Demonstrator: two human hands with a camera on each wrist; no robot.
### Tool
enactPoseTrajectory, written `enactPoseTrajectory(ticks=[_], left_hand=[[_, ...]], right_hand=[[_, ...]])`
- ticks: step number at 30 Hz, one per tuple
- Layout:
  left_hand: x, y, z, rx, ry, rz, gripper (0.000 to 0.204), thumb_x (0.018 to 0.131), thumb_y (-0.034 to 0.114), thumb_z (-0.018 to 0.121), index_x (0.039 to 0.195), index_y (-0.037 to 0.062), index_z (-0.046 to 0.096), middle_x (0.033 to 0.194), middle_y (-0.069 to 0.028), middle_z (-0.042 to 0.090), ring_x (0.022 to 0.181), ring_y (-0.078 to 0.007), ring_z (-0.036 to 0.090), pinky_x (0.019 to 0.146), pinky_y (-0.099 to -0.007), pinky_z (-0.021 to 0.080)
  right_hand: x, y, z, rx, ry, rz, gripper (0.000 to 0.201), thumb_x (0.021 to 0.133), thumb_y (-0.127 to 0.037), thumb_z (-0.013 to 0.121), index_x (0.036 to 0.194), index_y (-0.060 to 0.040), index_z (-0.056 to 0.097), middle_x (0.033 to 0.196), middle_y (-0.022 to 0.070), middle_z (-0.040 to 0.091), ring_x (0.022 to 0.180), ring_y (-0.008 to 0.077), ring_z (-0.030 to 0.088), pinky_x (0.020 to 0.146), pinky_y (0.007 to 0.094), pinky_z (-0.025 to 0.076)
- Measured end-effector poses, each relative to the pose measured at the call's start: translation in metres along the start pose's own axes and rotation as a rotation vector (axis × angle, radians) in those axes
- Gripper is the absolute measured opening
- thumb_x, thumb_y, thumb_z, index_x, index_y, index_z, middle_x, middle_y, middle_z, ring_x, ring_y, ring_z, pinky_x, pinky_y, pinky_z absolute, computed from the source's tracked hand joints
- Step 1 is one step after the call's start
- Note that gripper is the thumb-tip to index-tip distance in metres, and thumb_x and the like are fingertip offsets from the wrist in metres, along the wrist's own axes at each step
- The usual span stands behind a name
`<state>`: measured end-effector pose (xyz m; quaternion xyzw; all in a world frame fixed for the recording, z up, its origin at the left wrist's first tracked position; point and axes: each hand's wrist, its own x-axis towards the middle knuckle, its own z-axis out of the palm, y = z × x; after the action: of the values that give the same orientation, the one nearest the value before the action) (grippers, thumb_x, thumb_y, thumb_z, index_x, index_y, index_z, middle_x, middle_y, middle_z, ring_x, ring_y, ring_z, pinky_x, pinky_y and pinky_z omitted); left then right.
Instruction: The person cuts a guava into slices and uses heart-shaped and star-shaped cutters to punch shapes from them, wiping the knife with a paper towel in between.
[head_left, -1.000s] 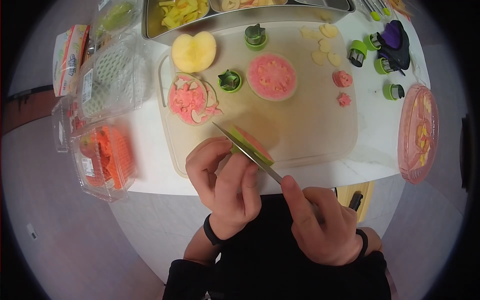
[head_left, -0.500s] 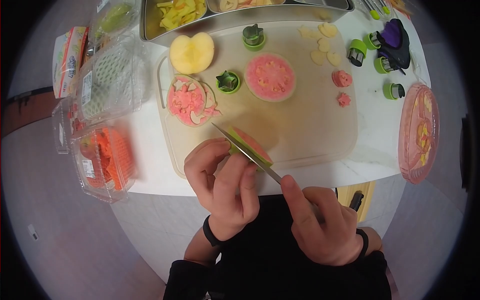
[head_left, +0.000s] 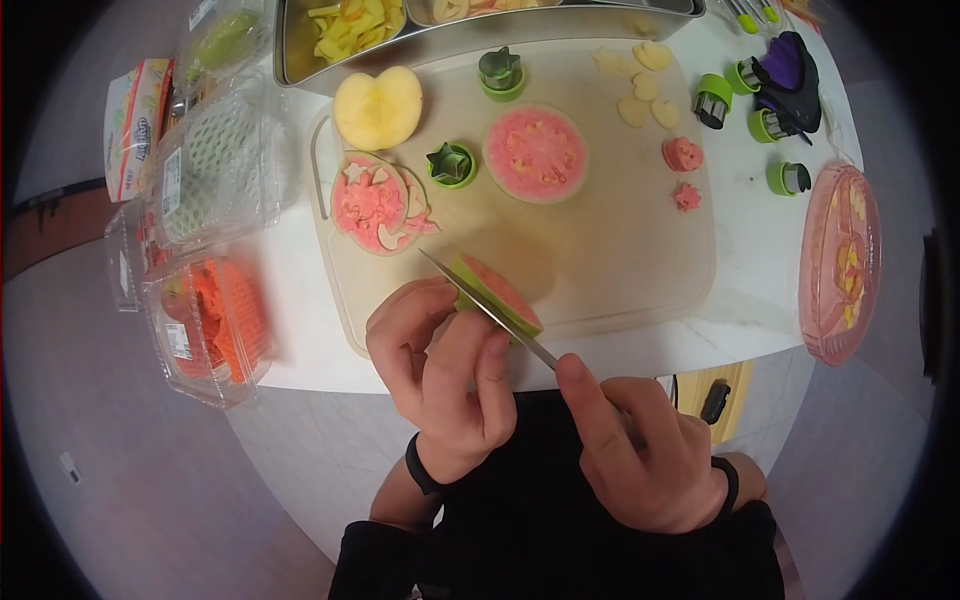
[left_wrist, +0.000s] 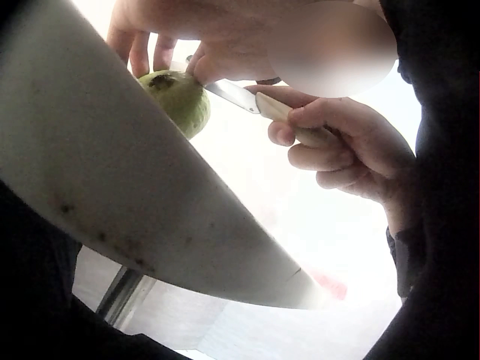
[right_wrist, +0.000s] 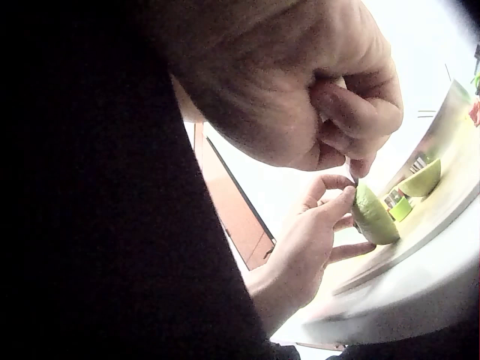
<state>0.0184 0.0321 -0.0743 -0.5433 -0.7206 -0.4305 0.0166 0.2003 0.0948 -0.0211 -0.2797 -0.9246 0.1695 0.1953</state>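
Near the board's front edge, my left hand holds a piece of pink guava with its fingers and thumb. Green skin and pink flesh both show on it. A knife is in the grip of my right hand, its index finger stretched along the blade's back. The blade lies slantwise across the guava's green side, tip toward the upper left. In the left wrist view, the pale knife handle and the guava's rounded green end show. The right wrist view shows the guava's skin beside the left fingers.
On the cutting board lie a round guava slice, cut-out guava scraps, half an apple and two green cutters, one a star cutter. Plastic boxes line the left, a steel tray the back.
The hands, knife and guava keep nearly the same pose. Board and items have shifted very slightly leftward in the head view.
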Motion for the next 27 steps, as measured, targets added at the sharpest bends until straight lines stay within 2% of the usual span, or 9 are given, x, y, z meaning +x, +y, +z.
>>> enactPoseTrajectory(ticks=[9, 12, 18, 21, 27], left_hand=[[0.002, 0.000, -0.002, 0.004, -0.012, 0.030, 0.024, 0.101, 0.009, 0.066, 0.124, 0.0020, 0.066, 0.129, -0.0201, 0.061, 0.114, -0.0293, 0.059, 0.096, -0.0394, 0.047], [0.000, 0.000, 0.000, -0.024, 0.000, 0.005, 0.024, 0.101, 0.008, 0.067, 0.125, 0.0018, 0.066, 0.130, -0.0200, 0.061, 0.113, -0.0290, 0.059, 0.095, -0.0387, 0.048], [0.000, 0.002, 0.000, -0.026, -0.016, 0.003, 0.023, 0.102, 0.009, 0.066, 0.124, 0.0016, 0.066, 0.130, -0.0200, 0.061, 0.115, -0.0289, 0.059, 0.094, -0.0376, 0.049], [0.001, 0.002, 0.001, -0.023, -0.010, 0.011, 0.021, 0.102, 0.009, 0.067, 0.122, 0.0013, 0.065, 0.130, -0.0204, 0.061, 0.116, -0.0293, 0.059, 0.094, -0.0380, 0.048], [-0.005, -0.001, 0.003, -0.084, -0.006, 0.004, 0.017, 0.102, 0.001, 0.065, 0.118, -0.0016, 0.063, 0.132, -0.0232, 0.056, 0.122, -0.0321, 0.060, 0.095, -0.0408, 0.061]], right_hand=[[-0.001, -0.002, 0.001, -0.013, 0.007, -0.015, 0.065, 0.078, -0.004, 0.075, 0.143, -0.0075, 0.073, 0.089, -0.0003, 0.051, 0.059, 0.0069, 0.047, 0.048, 0.0205, 0.039], [0.006, -0.006, -0.011, 0.092, -0.068, 0.023, 0.066, 0.072, 0.013, 0.072, 0.137, 0.0047, 0.071, 0.088, 0.0057, 0.060, 0.063, 0.0152, 0.059, 0.048, 0.0275, 0.048], [0.003, -0.007, -0.011, 0.082, -0.062, 0.024, 0.066, 0.072, 0.013, 0.071, 0.137, 0.0049, 0.071, 0.087, 0.0053, 0.059, 0.064, 0.0151, 0.059, 0.048, 0.0276, 0.048], [-0.004, -0.002, -0.002, -0.016, -0.004, -0.027, 0.066, 0.077, -0.003, 0.075, 0.143, -0.0043, 0.072, 0.087, -0.0005, 0.049, 0.058, 0.0060, 0.044, 0.048, 0.0201, 0.038], [-0.004, -0.002, -0.005, 0.006, -0.049, -0.030, 0.066, 0.077, -0.002, 0.074, 0.143, -0.0029, 0.072, 0.086, -0.0010, 0.046, 0.058, 0.0057, 0.043, 0.047, 0.0198, 0.038]])
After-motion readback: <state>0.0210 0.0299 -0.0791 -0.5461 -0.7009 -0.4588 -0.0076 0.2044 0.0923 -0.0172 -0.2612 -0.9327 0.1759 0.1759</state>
